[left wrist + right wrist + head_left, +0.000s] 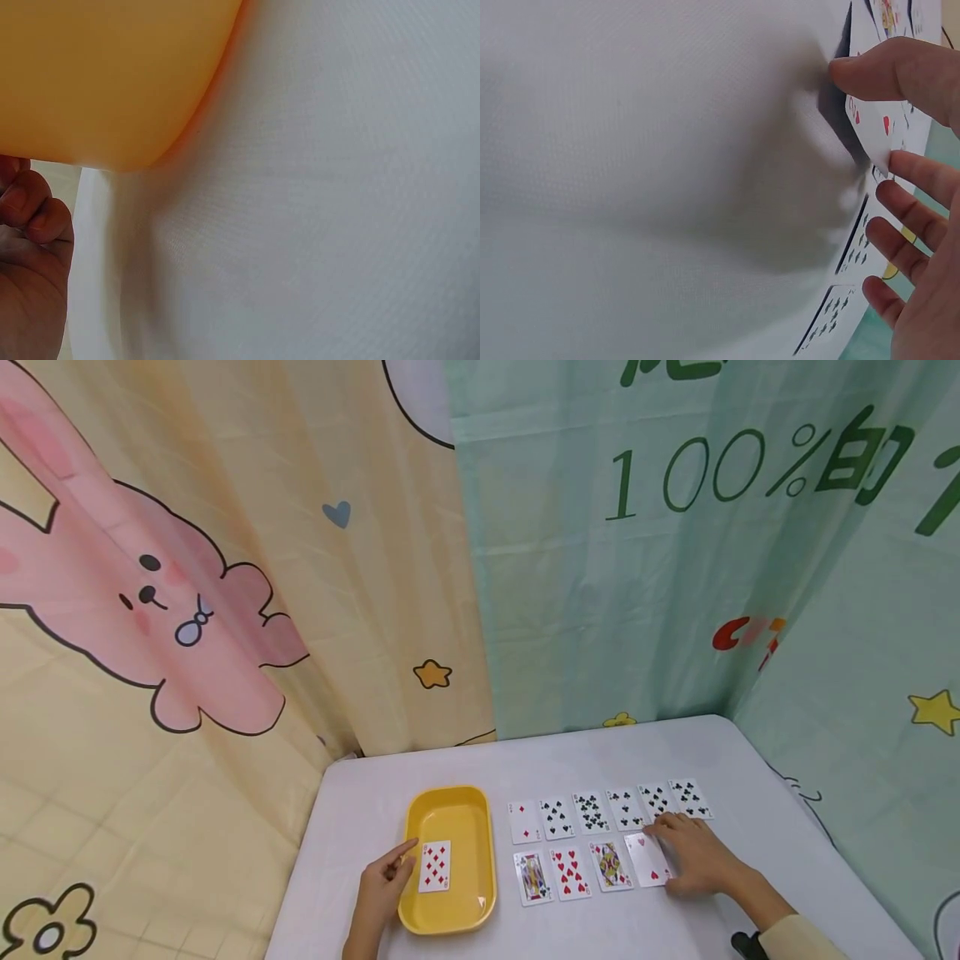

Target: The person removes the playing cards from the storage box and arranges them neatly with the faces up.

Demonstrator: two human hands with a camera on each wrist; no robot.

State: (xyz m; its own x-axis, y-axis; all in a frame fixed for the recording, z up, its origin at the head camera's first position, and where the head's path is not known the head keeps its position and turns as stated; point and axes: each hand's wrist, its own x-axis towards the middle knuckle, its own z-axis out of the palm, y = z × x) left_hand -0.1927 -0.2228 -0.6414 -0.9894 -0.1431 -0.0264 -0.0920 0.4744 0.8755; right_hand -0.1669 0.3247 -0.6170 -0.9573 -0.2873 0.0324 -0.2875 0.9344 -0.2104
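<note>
My right hand (697,853) holds a playing card, a two of hearts (647,862), at the right end of the lower row of cards. In the right wrist view the thumb (877,71) is on one edge and the index finger at a corner, with the card tilted off the tablecloth. At the left, my left hand (381,889) grips the rim of a yellow tray (472,893), fingers curled in the left wrist view. A red diamonds card (434,867) lies face up inside the tray.
Beside the held card lie two face cards, one of them a diamonds card (611,867), and a hearts card (571,873). Behind them runs a row of several cards, from a two of diamonds (524,822) to a black-suited card (690,799). Printed curtains surround the white table (442,767).
</note>
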